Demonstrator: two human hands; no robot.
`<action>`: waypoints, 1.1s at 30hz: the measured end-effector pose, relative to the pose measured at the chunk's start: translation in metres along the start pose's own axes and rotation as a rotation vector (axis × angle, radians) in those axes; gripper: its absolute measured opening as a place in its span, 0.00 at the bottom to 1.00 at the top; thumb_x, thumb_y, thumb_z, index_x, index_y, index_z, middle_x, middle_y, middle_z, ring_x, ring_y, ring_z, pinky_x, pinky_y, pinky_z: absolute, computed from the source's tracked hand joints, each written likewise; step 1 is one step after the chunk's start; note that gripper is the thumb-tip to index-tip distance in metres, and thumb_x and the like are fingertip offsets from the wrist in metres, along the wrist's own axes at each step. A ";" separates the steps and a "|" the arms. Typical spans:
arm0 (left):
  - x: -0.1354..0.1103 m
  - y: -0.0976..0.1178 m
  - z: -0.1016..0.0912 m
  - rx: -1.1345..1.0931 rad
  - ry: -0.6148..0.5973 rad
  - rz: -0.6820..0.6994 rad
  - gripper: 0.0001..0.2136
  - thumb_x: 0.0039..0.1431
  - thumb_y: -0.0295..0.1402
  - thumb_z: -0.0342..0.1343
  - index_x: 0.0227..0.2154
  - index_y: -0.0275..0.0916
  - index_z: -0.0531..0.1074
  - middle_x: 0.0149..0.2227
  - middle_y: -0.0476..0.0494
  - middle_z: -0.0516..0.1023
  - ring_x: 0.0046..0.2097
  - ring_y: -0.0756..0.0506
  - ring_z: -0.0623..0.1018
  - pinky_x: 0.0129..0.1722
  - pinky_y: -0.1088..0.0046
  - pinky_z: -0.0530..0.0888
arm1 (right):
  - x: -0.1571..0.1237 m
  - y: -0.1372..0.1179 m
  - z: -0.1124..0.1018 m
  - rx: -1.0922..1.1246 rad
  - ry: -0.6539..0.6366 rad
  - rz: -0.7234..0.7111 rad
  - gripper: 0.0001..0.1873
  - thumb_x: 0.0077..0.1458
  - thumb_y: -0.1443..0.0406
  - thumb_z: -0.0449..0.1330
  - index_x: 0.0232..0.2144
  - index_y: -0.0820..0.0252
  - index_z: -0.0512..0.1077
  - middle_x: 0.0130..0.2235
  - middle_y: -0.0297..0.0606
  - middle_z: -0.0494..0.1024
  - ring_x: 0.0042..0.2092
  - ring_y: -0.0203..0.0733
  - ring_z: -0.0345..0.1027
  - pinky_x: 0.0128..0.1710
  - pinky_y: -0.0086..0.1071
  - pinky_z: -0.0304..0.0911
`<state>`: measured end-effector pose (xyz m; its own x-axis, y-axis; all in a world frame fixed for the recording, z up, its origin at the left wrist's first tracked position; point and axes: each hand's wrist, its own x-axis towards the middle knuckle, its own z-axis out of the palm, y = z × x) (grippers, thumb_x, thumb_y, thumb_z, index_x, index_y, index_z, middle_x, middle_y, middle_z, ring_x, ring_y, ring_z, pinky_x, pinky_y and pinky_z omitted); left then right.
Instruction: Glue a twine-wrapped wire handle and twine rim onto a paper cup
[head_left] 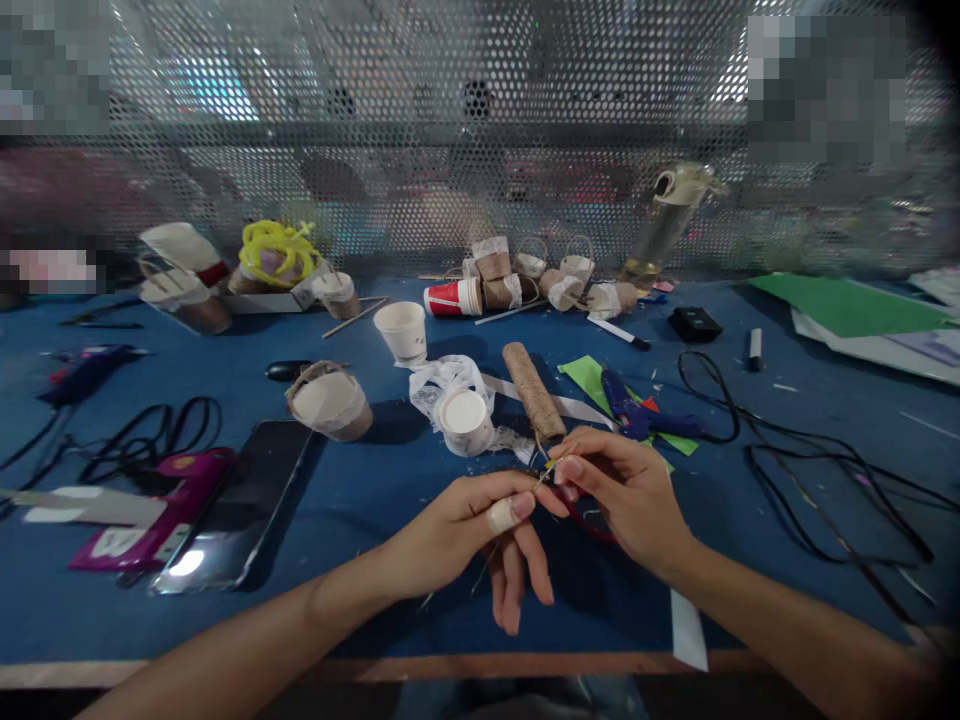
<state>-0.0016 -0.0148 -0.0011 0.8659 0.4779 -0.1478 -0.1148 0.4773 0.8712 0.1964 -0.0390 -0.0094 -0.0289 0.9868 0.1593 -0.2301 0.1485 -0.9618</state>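
Note:
My left hand [480, 530] and my right hand [622, 490] meet over the blue table [375, 520], near its front edge. Both pinch a thin piece of twine [546, 470] between thumb and forefinger. A bandage wraps one left finger, and the other left fingers hang down loosely. Just behind the hands lies a spool of brown twine [532, 390]. A white paper cup [465, 420] with ribbon stands to its left. Something red lies under my right hand, mostly hidden.
A blue glue gun [637, 415] on green paper [592, 375] sits right of the spool, with black cables [787, 450] beyond. A phone [240, 500], a pink glue gun [165, 510] and twine-wrapped cups [330, 400] lie left. More cups [525, 280] line the perforated metal screen [480, 150].

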 end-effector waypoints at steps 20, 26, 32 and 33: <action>-0.001 -0.004 0.000 0.447 0.249 0.034 0.14 0.71 0.39 0.44 0.46 0.37 0.70 0.27 0.44 0.82 0.22 0.49 0.80 0.23 0.78 0.77 | 0.000 -0.002 0.003 -0.031 0.042 0.012 0.04 0.53 0.67 0.69 0.28 0.56 0.78 0.30 0.31 0.80 0.25 0.26 0.68 0.26 0.19 0.66; 0.002 0.001 -0.005 -0.076 -0.063 -0.077 0.13 0.70 0.40 0.47 0.40 0.36 0.70 0.20 0.47 0.79 0.14 0.51 0.75 0.15 0.81 0.72 | 0.000 0.002 0.002 0.050 -0.041 -0.009 0.01 0.55 0.65 0.67 0.31 0.54 0.79 0.35 0.33 0.82 0.26 0.29 0.71 0.27 0.23 0.69; 0.000 0.003 -0.004 -0.029 -0.085 -0.078 0.14 0.69 0.41 0.49 0.42 0.36 0.72 0.19 0.47 0.78 0.15 0.50 0.75 0.16 0.79 0.72 | -0.002 0.005 0.001 0.073 -0.069 0.006 0.02 0.55 0.66 0.68 0.31 0.54 0.77 0.32 0.31 0.80 0.27 0.29 0.70 0.28 0.23 0.69; -0.001 0.003 -0.003 0.035 -0.031 -0.057 0.14 0.69 0.42 0.49 0.42 0.36 0.72 0.20 0.47 0.79 0.17 0.50 0.76 0.18 0.78 0.74 | -0.002 0.005 0.000 0.073 -0.062 0.010 0.03 0.55 0.66 0.68 0.31 0.54 0.77 0.32 0.31 0.79 0.27 0.29 0.70 0.28 0.22 0.68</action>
<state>-0.0037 -0.0118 0.0003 0.8853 0.4271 -0.1839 -0.0480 0.4772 0.8775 0.1947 -0.0398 -0.0146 -0.0910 0.9820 0.1658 -0.2996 0.1318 -0.9449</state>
